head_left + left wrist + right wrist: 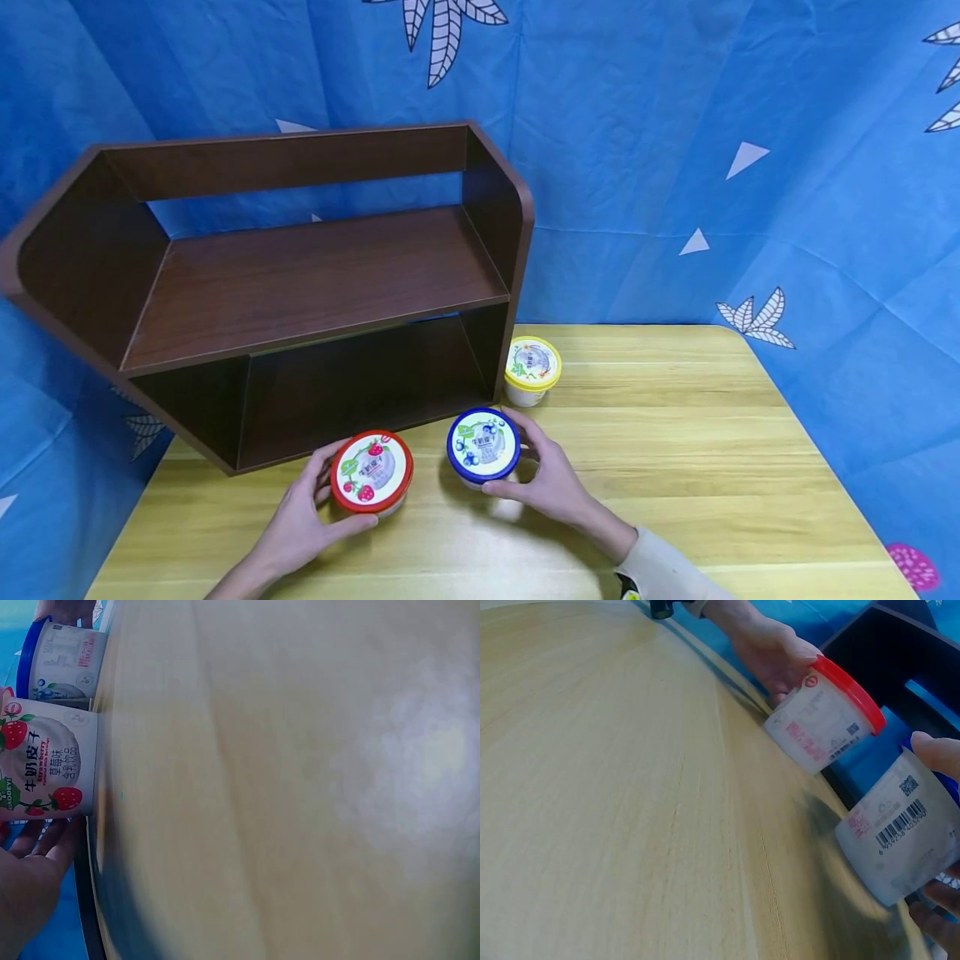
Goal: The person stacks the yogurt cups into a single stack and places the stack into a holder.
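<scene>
My left hand (300, 521) grips a strawberry dairy cup (372, 472) with a red lid, thumb on its near side and fingers round its left side. To the right, my right hand (553, 483) holds a blueberry dairy cup (483, 445) with a blue lid between thumb and fingers. Both lids face up in the head view. The right wrist view shows the barcode side of the blueberry cup (904, 829), with the strawberry cup (821, 712) beyond it. Whether either base touches the table cannot be told for sure.
A dark brown two-level shelf (330, 275) stands at the back left of the wooden table (675, 467). A third cup (532, 371) with a yellow lid stands against its right side. Blue patterned cloth (637, 150) hangs behind.
</scene>
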Available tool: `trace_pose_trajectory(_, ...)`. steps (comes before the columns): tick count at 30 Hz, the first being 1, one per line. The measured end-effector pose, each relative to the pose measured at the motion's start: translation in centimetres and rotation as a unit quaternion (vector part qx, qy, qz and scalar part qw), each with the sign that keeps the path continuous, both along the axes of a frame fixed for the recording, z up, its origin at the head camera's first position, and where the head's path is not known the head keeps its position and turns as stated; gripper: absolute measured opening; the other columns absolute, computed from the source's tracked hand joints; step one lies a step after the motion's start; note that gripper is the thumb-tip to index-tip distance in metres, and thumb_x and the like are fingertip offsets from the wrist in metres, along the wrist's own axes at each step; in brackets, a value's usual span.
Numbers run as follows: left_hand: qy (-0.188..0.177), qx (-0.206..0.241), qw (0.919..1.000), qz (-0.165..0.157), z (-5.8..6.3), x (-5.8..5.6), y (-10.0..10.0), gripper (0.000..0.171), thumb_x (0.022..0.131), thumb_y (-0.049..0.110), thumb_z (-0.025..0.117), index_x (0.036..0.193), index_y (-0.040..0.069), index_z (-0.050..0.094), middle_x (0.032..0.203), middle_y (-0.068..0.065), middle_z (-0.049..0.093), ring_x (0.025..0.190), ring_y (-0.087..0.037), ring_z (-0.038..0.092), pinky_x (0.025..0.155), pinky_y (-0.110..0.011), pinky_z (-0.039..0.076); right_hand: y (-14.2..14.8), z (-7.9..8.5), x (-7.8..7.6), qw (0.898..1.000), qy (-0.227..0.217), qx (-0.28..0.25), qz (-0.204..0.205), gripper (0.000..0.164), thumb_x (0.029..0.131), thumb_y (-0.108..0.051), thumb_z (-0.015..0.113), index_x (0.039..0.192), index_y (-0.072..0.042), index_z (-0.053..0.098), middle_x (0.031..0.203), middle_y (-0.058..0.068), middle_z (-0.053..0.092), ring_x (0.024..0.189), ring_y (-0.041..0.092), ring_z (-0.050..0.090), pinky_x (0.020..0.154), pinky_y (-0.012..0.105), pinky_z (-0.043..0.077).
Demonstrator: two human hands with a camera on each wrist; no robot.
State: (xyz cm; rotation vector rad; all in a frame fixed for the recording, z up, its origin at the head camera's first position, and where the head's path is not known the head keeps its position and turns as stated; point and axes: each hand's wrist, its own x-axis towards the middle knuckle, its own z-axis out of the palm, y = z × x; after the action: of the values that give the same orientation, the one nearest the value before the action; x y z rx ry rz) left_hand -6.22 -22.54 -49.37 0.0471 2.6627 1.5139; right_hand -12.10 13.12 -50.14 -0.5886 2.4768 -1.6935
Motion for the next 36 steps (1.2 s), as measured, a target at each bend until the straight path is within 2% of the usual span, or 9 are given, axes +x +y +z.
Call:
trace_pose_trajectory(6,0.002,0.001,1.0,-0.001,0.1,0.1,0.1,0.099,0.072,0.033,0.099,0.152,0.02,0.042,0.145,-0.007,0.062,0.119,0.008,0.053,0.1,-0.017,0.056,0.1,-0.1,0.0,1.0,-0.003,0.002,-0.001,0.098,0.076,-0.029,0.096,0.158,-0.021,0.043,0.147,0.005,0.065,0.131,0.023,0.064,0.106,0.033,0.057)
trace_pose_trajectory(14,0.004,0.018,0.9998,-0.007,0.0,0.1,0.2,0.098,0.073,0.031,0.098,0.153,0.018,0.041,0.147,-0.01,0.06,0.119,0.009,0.054,0.099,-0.013,0.055,0.2,0.0,0.0,1.0,-0.011,-0.005,-0.001,0.097,0.076,-0.027,0.096,0.157,-0.019,0.044,0.148,0.006,0.065,0.132,0.025,0.063,0.106,0.033,0.057)
trace_pose_trajectory(21,0.015,0.045,0.9987,-0.018,-0.3,0.1,0.2,0.098,0.075,0.026,0.098,0.154,0.017,0.04,0.147,-0.014,0.058,0.118,0.009,0.055,0.099,-0.011,0.055,0.7,0.1,0.2,1.0,0.008,-0.008,-0.008,0.094,0.076,-0.026,0.096,0.155,-0.019,0.047,0.147,0.006,0.066,0.128,0.012,0.064,0.102,0.031,0.058)
trace_pose_trajectory(26,0.007,0.048,0.9987,-0.016,-0.2,0.0,0.2,0.098,0.076,0.027,0.097,0.154,0.018,0.039,0.149,-0.013,0.057,0.118,0.01,0.055,0.098,-0.009,0.054,1.4,0.7,0.2,0.999,0.031,-0.011,-0.015,0.094,0.075,-0.021,0.097,0.155,-0.016,0.048,0.145,0.009,0.067,0.126,0.006,0.064,0.101,0.03,0.058)
trace_pose_trajectory(36,0.012,0.041,0.999,-0.012,-0.4,0.3,0.2,0.097,0.076,0.026,0.097,0.154,0.016,0.039,0.15,-0.014,0.057,0.118,0.014,0.053,0.098,-0.009,0.054,1.7,2.4,0.4,0.999,0.05,0.001,-0.02,0.095,0.074,-0.022,0.097,0.156,-0.016,0.047,0.147,0.008,0.066,0.129,0.01,0.064,0.101,0.032,0.059)
